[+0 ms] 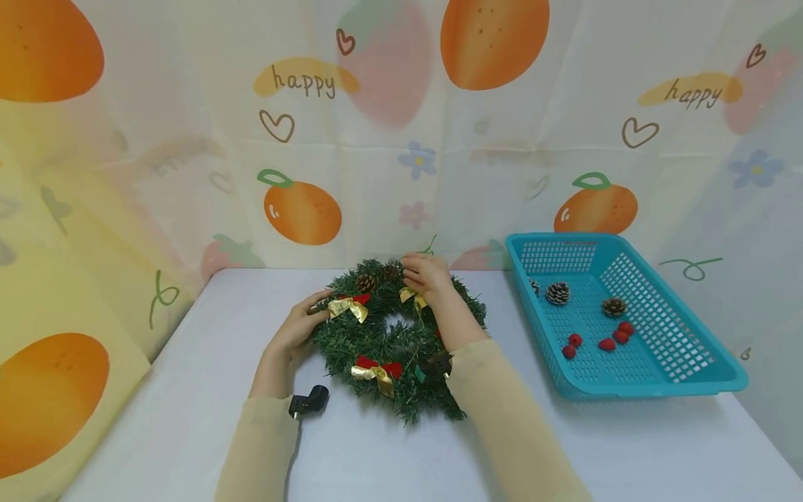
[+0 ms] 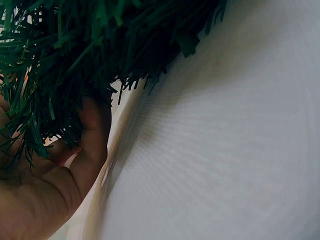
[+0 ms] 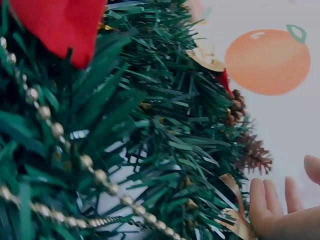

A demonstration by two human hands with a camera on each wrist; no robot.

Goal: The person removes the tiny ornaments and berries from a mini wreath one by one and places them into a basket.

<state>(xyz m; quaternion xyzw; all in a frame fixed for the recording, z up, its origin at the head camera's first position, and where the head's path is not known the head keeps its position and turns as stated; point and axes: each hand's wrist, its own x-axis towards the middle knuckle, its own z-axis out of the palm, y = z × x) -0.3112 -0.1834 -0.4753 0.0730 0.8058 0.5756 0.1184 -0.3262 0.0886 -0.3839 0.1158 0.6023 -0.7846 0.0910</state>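
A green Christmas wreath (image 1: 341, 338) lies on the table, dressed with gold-and-red bows (image 1: 378, 374), pine cones (image 1: 366, 282) and a gold bead string (image 3: 100, 176). My left hand (image 1: 293, 335) grips the wreath's left edge; in the left wrist view its fingers (image 2: 93, 145) curl round the greenery. Over the far right part of the wreath is my right hand (image 1: 429, 275), beside a gold bow (image 1: 412, 296). The right wrist view shows this hand with loosely bent, spread fingers (image 3: 272, 197) and nothing visible between them.
To the right stands a teal plastic basket (image 1: 652, 388) holding several pine cones (image 1: 557, 293) and red berries (image 1: 607, 344). A white cloth covers the table (image 1: 188, 390). Behind it hangs a fruit-patterned curtain (image 1: 370, 209). A black device (image 1: 310, 401) is worn at my left wrist.
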